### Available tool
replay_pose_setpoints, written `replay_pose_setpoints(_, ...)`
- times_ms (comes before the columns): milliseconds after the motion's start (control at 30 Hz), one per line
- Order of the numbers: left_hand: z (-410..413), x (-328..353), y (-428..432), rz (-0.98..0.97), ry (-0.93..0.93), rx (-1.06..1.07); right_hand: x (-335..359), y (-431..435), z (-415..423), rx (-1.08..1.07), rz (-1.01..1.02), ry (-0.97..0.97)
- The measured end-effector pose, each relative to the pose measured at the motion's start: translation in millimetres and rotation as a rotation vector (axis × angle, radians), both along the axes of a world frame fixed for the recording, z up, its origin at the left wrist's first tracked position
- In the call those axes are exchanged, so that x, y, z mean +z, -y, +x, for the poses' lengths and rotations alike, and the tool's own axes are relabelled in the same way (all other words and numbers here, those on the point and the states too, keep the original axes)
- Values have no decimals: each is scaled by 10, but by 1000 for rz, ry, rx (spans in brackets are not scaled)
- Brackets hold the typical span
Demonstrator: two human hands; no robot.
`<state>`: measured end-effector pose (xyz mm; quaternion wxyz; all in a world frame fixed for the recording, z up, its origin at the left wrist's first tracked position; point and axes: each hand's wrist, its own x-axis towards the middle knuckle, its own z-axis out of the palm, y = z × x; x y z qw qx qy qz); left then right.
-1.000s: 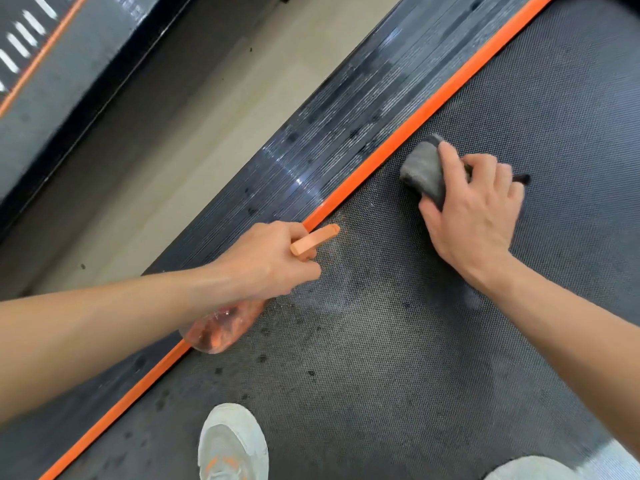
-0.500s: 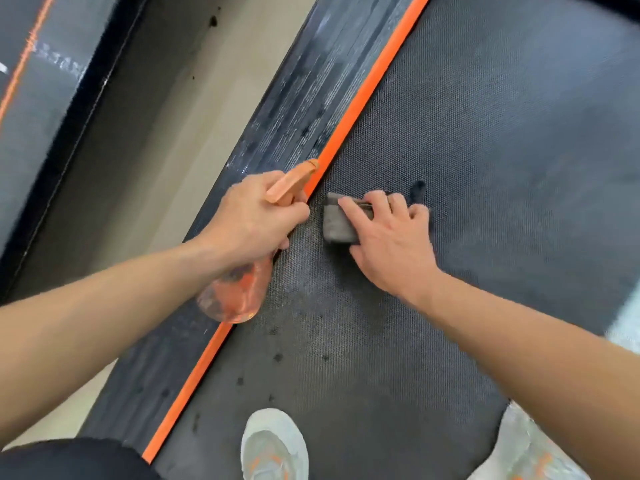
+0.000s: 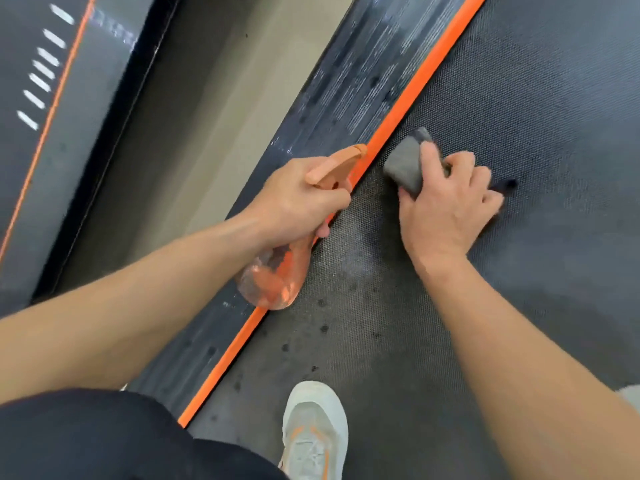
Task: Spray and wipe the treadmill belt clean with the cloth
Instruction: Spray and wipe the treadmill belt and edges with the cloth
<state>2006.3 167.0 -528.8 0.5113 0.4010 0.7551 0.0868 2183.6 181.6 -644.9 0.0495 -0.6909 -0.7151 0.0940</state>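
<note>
A person's left grip [image 3: 298, 199] was closed around the neck of a clear, orange-tinted spray bottle [image 3: 273, 277], whose nozzle reached over the orange strip [image 3: 415, 95] bordering the treadmill belt [image 3: 519, 323]. The right grip [image 3: 446, 209], fingers curled, held a folded grey cloth [image 3: 403, 164] pressed flat on the belt, just beside that strip and near the bottle's nozzle. A pale sneaker [image 3: 313, 431] stood on the dark, spotted belt lower in the frame, with a lighter, damp-looking patch [image 3: 356, 261] between the two forearms.
</note>
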Motion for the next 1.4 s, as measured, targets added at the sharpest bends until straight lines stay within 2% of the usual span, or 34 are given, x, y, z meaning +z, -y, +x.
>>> replay_pose_setpoints(67,-117,19,120,-20,22,24,20,529,-190,174,10,-39)
replay_pose_setpoints(133,-223,34,242,-37,49,54,17,1095,-209,518,16,-64)
replay_pose_setpoints(200,-271,67,348,-64,45,73,17,1115,-107,746,1,-55)
replay_pose_setpoints(267,-258,94,453,-108,28,76,20,690,-43,684,1,-8)
replay_pose_setpoints(400,-154,86,636,-159,87,91,70,-204,91,231,-17,-36)
replay_pose_setpoints(633,-20,-48,607,-251,60,58,55,-292,337,-120,-12,-54)
replay_pose_setpoints(800,-4,-113,565,-312,62,12,71,-254,425,-78,-15,-67)
replay_pose_setpoints(1033,-142,-115,655,-374,-128,-107,43,-253,374,-111,7,-72)
replay_pose_setpoints(1200,-280,-11,724,-328,-48,-67,67,-123,105,-52,31,-78)
replay_pose_setpoints(1333,-395,102,669,-208,60,86,59,475,-266,139,18,-42)
replay_pose_setpoints(1400,-471,86,654,-143,91,173,39,936,-273,383,-3,-33)
